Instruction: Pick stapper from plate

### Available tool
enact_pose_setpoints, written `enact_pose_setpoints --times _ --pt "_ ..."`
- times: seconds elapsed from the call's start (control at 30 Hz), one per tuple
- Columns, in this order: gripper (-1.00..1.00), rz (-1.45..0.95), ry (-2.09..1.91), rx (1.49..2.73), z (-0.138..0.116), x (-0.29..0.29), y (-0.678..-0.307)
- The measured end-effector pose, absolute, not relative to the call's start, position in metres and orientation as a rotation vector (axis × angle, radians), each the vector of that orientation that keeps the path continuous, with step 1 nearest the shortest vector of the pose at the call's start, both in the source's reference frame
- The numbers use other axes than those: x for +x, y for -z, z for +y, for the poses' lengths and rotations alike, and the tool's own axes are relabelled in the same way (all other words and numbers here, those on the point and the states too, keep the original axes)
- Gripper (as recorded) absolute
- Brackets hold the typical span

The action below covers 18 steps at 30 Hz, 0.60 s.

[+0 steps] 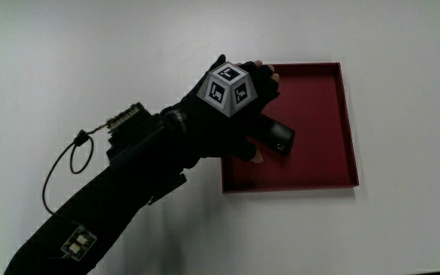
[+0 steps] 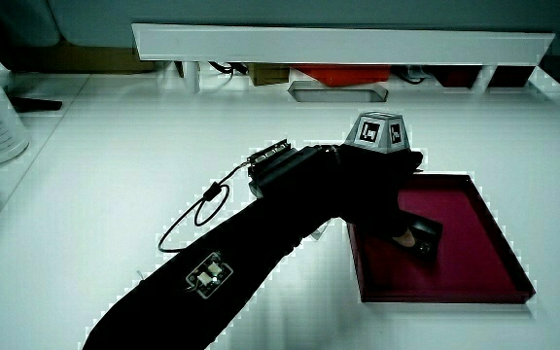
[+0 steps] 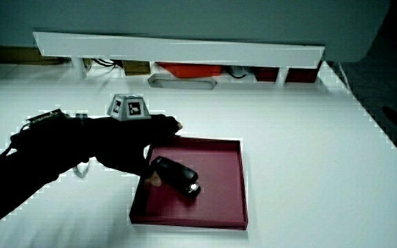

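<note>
Nearest you, your black-sleeved forearm crosses the white worktop at a slant toward the plate, with a thin looped black cable hanging off the small board strapped near the wrist.

Farther out, your black-gloved hand, with the white patterned cube on its back, sits over the plate's rim, on the side where your forearm comes in. The grip looks curled down around the near end of the small black stapler: a bare fingertip shows beside the stapler on the side nearer you, and the other fingers arch over the side farther from you. I judge you are pinching it, though the palm hides the contact itself, so treat the hold as likely rather than certain.

The stapler lies inside the shallow square dark-red plate, near the middle, its free end poking out from under your hand. Its long axis continues roughly the line of your forearm, slanting a little toward you at the free end; in a side view the stapler shows this same slant, and it appears to rest on the plate floor. So the lift turns on closing across the short width, then rising straight up clear of the raised rim.
</note>
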<state>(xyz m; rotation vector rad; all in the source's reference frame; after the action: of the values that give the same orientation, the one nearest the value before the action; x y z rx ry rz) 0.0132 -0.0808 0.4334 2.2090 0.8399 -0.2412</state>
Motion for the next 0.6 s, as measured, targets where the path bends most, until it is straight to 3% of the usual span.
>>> enact_pose_setpoints --times 0.33,0.6 --pt "0.00 0.813 0.205 2.181 -0.082 0.022 -0.458" --pt "0.32 0.821 0.230 2.186 -0.080 0.022 -0.464"
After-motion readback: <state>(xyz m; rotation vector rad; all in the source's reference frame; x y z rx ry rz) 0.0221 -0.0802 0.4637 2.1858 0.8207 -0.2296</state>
